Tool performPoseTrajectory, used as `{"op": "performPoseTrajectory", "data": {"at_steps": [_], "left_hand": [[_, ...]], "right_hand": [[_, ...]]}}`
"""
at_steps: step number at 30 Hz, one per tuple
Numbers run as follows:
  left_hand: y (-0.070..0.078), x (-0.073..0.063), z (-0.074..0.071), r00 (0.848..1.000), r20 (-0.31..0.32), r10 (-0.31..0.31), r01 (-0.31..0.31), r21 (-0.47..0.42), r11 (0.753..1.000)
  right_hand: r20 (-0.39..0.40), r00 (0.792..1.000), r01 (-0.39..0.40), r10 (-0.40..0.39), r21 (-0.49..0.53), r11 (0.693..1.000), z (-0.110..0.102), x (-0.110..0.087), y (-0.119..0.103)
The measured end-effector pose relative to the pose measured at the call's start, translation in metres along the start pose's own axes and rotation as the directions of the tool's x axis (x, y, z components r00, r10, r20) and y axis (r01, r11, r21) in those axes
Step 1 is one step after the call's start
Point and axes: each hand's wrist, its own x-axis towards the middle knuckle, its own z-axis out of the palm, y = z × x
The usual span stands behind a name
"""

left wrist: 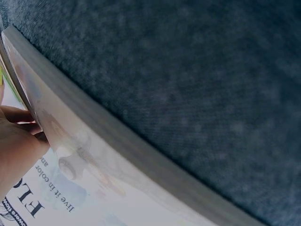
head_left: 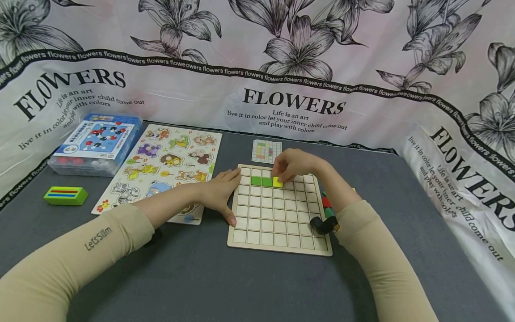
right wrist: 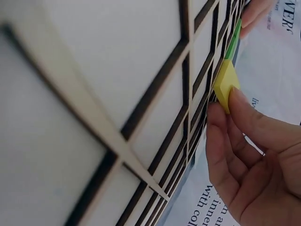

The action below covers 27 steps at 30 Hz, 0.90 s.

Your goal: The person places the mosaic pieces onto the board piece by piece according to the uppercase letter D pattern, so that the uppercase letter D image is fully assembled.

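A wooden grid board (head_left: 277, 250) with pale square cells lies flat on the table. Two green square tiles (head_left: 261, 181) sit side by side in its second row. My right hand (head_left: 299, 164) pinches a yellow square tile (right wrist: 225, 84) between thumb and fingers, just right of the green ones. In the right wrist view the yellow tile stands slightly tilted at the grid. My left hand (head_left: 220, 193) rests along the board's left edge, thumb and fingers spread. Behind the board lies a small pattern card (head_left: 266, 151) with coloured squares.
Left of the board lies an animal sticker board (head_left: 161, 174). Beyond it stands a clear plastic box with a blue label (head_left: 106, 136). A green block with coloured stripes (head_left: 65, 196) is at far left. Red and green pieces (head_left: 326, 203) lie partly hidden beside my right forearm.
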Motion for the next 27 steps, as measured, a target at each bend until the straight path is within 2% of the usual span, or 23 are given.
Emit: {"op": "performPoseTrajectory", "data": {"at_steps": [9, 21, 27], "left_hand": [[0.0, 0.0009, 0.0003, 1.0, 0.002, -0.006, 0.006, 0.005, 1.0], [-0.0012, 0.0012, -0.0012, 1.0, -0.005, 0.015, -0.015, -0.032, 0.999], [0.0022, 0.002, -0.0032, 1.0, 0.004, -0.008, 0.008, -0.012, 1.0]], "right_hand": [[-0.024, 0.999, -0.036, 0.035, -0.06, 0.998, 0.0028, -0.0007, -0.0012], [-0.021, 0.999, -0.041, 0.04, -0.049, 0.998, 0.0017, -0.0007, -0.0014], [-0.013, 0.999, -0.03, 0.03, -0.047, 0.998, 0.0003, 0.0006, 0.0005]]}}
